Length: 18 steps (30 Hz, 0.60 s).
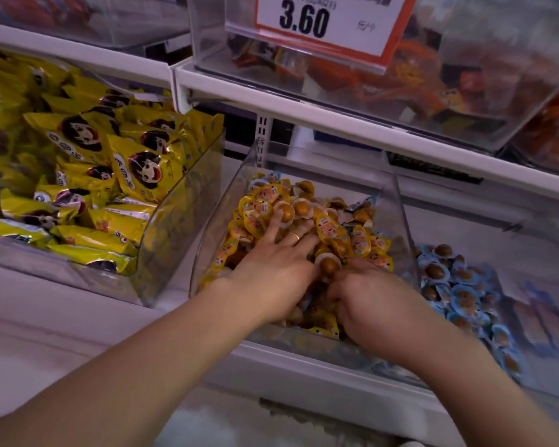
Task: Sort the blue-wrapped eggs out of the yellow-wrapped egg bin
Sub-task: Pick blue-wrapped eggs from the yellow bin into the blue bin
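Both my hands are down in the clear bin (207, 240) of yellow eggs (328, 229). My left hand (271, 269) lies flat on the heap, fingers spread and straight, a ring (293, 236) on one, fingertips touching the crinkly wrappers. My right hand (368, 301) is near the front wall, knuckles up, fingers curled down into the pile; they are buried, so I cannot tell what they grip, if anything. A few blue eggs (268, 179) show at the far left corner of the heap. To the right, another bin holds more blue eggs, round brown domes in blue foil, partly blurred. Far left are glossy yellow bags (78, 162).
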Each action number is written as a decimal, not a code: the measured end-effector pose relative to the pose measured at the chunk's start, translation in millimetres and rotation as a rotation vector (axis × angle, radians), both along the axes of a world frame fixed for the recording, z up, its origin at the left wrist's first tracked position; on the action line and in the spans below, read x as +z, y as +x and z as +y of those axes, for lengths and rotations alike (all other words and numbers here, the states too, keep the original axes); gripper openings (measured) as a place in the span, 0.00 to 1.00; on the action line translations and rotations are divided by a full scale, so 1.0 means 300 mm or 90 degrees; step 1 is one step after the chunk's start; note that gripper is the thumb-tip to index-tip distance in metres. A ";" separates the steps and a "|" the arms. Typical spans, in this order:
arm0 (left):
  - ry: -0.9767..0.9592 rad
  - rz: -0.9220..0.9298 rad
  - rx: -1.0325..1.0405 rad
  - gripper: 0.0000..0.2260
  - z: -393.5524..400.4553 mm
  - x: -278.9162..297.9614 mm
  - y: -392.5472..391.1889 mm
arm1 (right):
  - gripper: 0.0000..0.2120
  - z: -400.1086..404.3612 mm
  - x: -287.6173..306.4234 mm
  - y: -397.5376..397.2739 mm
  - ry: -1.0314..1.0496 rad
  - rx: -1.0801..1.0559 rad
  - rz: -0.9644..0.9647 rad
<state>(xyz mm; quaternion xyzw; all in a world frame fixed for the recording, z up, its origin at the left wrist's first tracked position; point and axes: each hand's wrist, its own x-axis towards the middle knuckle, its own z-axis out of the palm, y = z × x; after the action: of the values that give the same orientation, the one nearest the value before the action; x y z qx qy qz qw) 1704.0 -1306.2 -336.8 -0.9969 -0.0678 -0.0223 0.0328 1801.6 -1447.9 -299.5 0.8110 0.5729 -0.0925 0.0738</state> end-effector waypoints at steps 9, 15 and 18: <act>-0.226 -0.194 0.038 0.16 0.052 0.039 -0.038 | 0.14 -0.005 0.018 0.027 0.284 -0.041 0.156; -0.567 -0.421 0.081 0.14 0.000 0.066 -0.045 | 0.25 -0.006 0.034 0.029 0.332 -0.095 0.604; -0.574 -0.385 0.047 0.16 -0.017 0.077 -0.046 | 0.08 -0.032 0.047 0.024 0.394 -0.055 0.394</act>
<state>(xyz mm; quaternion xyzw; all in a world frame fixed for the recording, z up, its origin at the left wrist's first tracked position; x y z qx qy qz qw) 1690.0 -1311.4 -313.8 -0.8581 -0.1117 -0.2759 -0.4185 1808.8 -1457.4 -285.6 0.7523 0.5344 -0.1579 -0.3516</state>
